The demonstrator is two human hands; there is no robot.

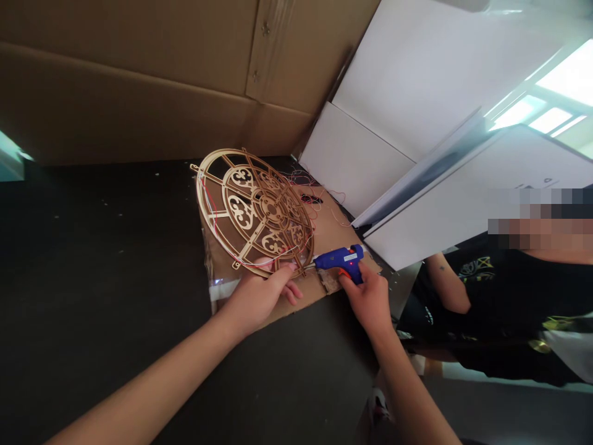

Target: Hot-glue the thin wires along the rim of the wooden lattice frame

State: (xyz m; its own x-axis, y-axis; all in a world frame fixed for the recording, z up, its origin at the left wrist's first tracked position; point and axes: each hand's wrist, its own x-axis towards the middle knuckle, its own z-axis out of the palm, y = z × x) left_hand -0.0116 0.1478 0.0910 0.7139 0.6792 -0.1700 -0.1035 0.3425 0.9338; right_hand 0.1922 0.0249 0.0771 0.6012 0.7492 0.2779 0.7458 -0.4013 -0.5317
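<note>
Wood rosette (254,210), L hand (254,301) fingers (282,276) together on rim (259,267), R hand (365,300) gripping glue gun (337,259)

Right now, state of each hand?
Left hand: closed on the rim of the wooden frame.
Right hand: closed, holding the glue gun.

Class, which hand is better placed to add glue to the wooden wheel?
Right, probably: the right hand holds the blue glue gun, its nozzle at the edge of the wooden wheel, while the left hand steadies the wheel.
</note>
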